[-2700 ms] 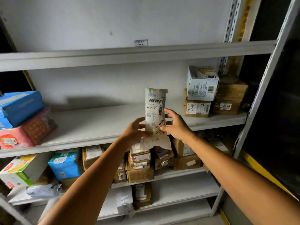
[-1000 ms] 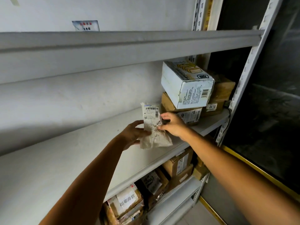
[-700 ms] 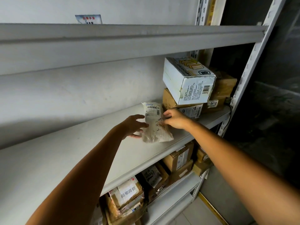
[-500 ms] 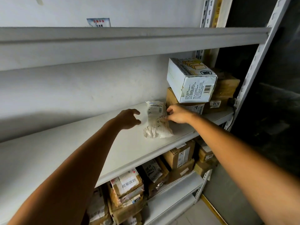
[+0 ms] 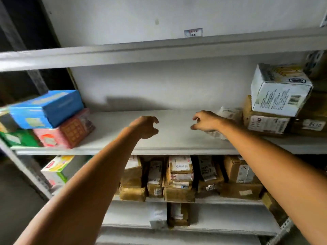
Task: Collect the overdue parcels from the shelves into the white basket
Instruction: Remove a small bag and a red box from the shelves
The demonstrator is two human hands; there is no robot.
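Dim storeroom shelving: left hand (image 5: 145,127) and right hand (image 5: 205,122) hover loosely curled, holding nothing, over the middle shelf (image 5: 177,140), a pale padded parcel (image 5: 229,113) lying behind the right one; reading each label's date before lifting seems wisest, white basket unseen.

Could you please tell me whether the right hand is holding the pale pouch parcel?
No, the right hand hovers empty with loosely curled fingers, while the pale pouch parcel lies on the shelf behind it.

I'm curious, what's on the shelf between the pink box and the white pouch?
Head view: bare shelf between pink box and pouch; only the left hand and right hand hang over it.
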